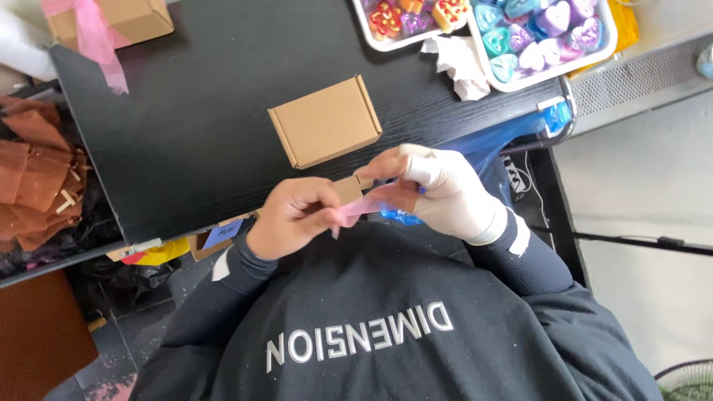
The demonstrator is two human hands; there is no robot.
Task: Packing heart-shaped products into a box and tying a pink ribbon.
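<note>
Pink ribbon (362, 206) stretched between both hands, left hand (297, 215) pinching one end, gloved right hand (438, 189) grip closed on the other

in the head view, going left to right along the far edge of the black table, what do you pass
pink ribbon on a cardboard box → white tray of red and orange soaps → crumpled white paper → white tray of heart-shaped purple and teal soaps
</note>
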